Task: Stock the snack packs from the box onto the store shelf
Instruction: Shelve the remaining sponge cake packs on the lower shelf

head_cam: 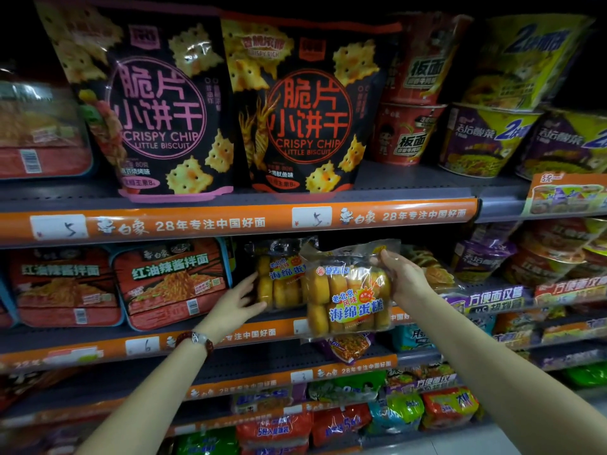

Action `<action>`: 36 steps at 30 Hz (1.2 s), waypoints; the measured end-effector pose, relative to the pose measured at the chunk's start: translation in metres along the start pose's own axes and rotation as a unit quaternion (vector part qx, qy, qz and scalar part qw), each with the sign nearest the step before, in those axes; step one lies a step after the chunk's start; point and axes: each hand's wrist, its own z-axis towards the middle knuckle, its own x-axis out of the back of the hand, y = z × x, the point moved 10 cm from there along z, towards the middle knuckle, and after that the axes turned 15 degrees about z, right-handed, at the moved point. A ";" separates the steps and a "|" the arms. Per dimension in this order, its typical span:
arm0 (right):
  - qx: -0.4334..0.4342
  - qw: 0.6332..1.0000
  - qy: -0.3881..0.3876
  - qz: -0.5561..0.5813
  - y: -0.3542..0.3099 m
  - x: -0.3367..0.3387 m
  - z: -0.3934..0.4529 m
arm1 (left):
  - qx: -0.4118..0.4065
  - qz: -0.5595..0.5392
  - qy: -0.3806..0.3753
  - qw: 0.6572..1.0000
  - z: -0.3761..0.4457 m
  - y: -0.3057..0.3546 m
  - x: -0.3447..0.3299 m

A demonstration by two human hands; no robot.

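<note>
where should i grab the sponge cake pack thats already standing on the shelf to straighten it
Grip the cake pack on the shelf by its left edge, from the front-left. The held pack in the right hand overlaps its right side, and the left hand is already there.

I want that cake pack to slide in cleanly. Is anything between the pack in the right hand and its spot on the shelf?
Yes. A second cake pack already stands there, behind the held pack, steadied by the left hand. The right hand grips the held one.
</note>
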 end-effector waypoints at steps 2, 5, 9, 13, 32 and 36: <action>-0.006 1.000 0.005 -0.001 -0.001 -0.003 0.002 | -0.015 0.044 0.011 0.999 -0.006 -0.002 0.002; -0.039 0.999 0.011 -0.006 0.002 -0.011 0.006 | -0.051 0.124 0.033 0.990 -0.016 -0.004 0.005; -0.108 0.993 0.015 -0.043 0.017 -0.028 0.008 | -0.094 0.222 0.073 0.968 -0.027 -0.007 0.005; -0.152 0.987 0.024 -0.049 0.030 -0.044 0.007 | -0.108 0.265 0.112 0.952 -0.030 -0.007 0.004; -0.001 0.998 0.047 0.029 0.034 -0.050 -0.002 | -0.114 0.285 0.127 0.943 -0.026 -0.013 0.003; 0.064 0.995 0.062 0.054 -0.005 -0.032 -0.001 | -0.119 0.277 0.131 0.944 -0.028 -0.010 0.004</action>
